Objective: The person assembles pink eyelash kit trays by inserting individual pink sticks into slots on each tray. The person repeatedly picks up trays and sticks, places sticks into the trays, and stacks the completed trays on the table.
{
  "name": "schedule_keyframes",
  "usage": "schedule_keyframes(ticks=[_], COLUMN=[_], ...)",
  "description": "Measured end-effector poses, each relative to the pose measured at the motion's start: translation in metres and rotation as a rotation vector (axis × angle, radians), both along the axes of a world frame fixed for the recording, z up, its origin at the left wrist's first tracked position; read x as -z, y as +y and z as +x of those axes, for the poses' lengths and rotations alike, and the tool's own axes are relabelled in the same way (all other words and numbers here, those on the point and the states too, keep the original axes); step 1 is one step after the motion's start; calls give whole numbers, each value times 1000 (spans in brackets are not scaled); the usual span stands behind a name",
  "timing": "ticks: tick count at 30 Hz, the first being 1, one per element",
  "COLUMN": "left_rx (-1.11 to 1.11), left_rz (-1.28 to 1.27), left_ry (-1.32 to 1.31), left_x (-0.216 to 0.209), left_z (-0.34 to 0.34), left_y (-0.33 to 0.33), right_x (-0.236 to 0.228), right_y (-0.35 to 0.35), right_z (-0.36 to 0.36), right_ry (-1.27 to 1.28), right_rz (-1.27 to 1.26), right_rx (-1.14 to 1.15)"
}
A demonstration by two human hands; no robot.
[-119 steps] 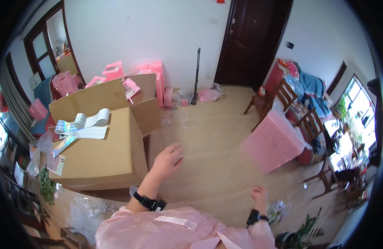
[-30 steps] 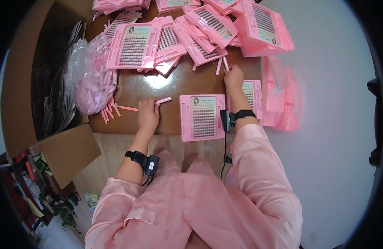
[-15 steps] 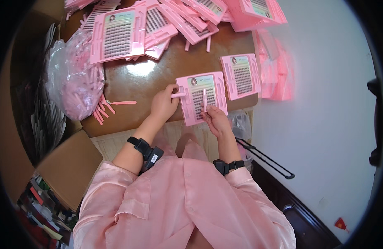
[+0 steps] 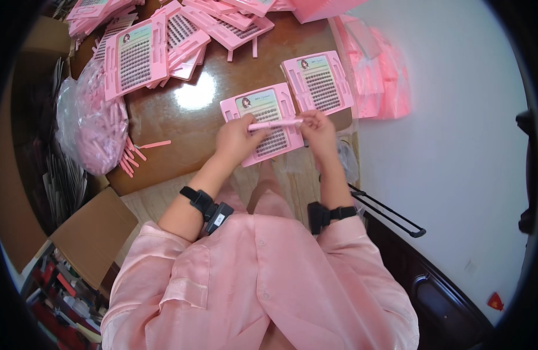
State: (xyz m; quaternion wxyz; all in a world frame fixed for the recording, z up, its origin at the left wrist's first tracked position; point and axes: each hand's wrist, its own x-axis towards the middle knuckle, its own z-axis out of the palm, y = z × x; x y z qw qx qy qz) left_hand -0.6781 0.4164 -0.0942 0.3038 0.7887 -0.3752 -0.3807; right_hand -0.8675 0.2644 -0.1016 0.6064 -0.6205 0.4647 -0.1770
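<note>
Pink tube (image 4: 276, 124), gripped by your left hand (image 4: 237, 140) at nine o'clock and right hand (image 4: 319, 133) at three, hovers over the lash case (image 4: 273, 143) at the table (image 4: 164, 116)'s five o'clock, apparently mid-adjustment, the next move wanting a steady pinch.

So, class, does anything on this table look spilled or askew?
Yes: several pink sticks lie loose beside the clear bag of similar sticks, as if spilled. Farther back, the pile of pink trays looks askew, overlapping at uneven angles.
</note>
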Motion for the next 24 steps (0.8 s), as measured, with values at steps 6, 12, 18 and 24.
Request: schedule_keyframes(ticks=[6,12,18,24], left_rx=[267,131,130,127], left_rz=[-92,-72,-29,-27], left_ry=[-398,-448,-432,-420], left_x=[1,15,16,16], left_z=[-28,-44,-46,-47], left_y=[31,32,33,30], right_x=[-20,-21,-5,2], right_y=[-100,-113,-128,-129], right_z=[30,88,105,111], right_ry=[302,393,377,383], right_rz=[-402,-422,-344,-344], right_rx=[-544,-1060,-1225,-1317])
